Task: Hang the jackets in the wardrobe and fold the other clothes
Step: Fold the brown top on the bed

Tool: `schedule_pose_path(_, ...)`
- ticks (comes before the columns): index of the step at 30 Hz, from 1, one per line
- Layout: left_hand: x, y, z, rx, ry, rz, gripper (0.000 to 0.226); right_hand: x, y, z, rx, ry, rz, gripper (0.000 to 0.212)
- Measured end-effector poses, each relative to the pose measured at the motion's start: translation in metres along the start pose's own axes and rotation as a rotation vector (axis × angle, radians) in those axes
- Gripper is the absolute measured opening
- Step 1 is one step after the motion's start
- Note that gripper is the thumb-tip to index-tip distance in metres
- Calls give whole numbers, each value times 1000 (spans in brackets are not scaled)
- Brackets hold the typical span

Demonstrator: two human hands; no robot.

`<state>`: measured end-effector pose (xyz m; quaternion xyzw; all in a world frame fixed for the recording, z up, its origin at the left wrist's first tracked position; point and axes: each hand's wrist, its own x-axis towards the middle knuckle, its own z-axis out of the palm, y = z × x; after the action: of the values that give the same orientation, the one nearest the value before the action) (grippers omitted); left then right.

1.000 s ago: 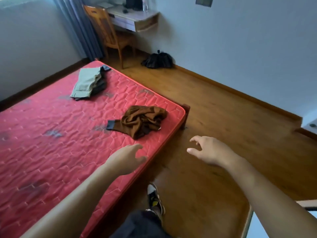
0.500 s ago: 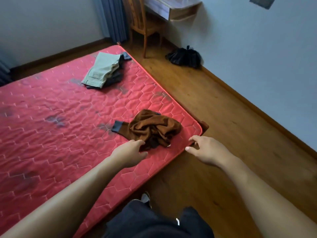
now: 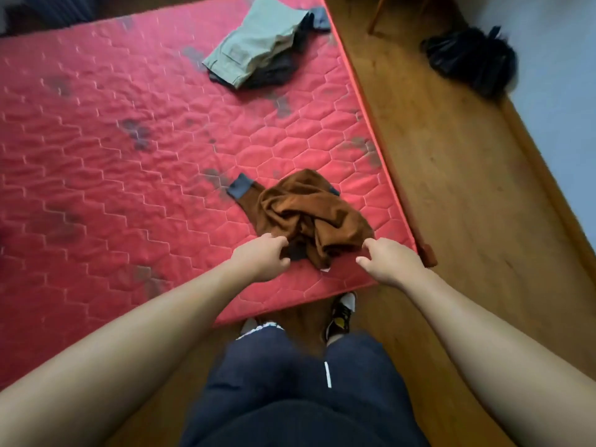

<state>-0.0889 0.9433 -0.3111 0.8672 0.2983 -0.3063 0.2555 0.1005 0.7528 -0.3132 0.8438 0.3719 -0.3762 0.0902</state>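
A crumpled brown garment (image 3: 309, 217) with a blue-grey cuff lies on the red mattress (image 3: 129, 162) near its front right corner. My left hand (image 3: 261, 259) is at the garment's near left edge, its curled fingers and thumb pinching the dark fabric there. At the near right edge, my right hand (image 3: 387, 262) touches the cloth with its forefinger, the thumb spread apart below. A folded pale green garment (image 3: 258, 50) sits on top of darker folded clothes at the mattress's far right side.
Wooden floor (image 3: 451, 188) runs along the right of the mattress to a pale wall. A black bag (image 3: 471, 59) lies on the floor by that wall, with a chair leg (image 3: 377, 14) next to it. My legs and shoes stand at the mattress's near edge.
I have stepped up to the mattress and the view has tilted down. Both hands moved forward from above the mattress edge onto the brown garment's near edge.
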Motion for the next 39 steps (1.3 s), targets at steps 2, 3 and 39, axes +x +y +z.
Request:
schedule_pose_path(2, 31, 8, 18, -14, -66, -54, 51, 31, 20, 9, -65, -73, -11, 39)
schedule_pose_path(3, 47, 10, 29, -14, -97, -79, 52, 47, 29, 15, -84, -95, -20, 38)
schedule_pose_path(39, 48, 33, -35, -1198, 262, 205, 62, 40, -105, -180, 289, 566, -654, 42)
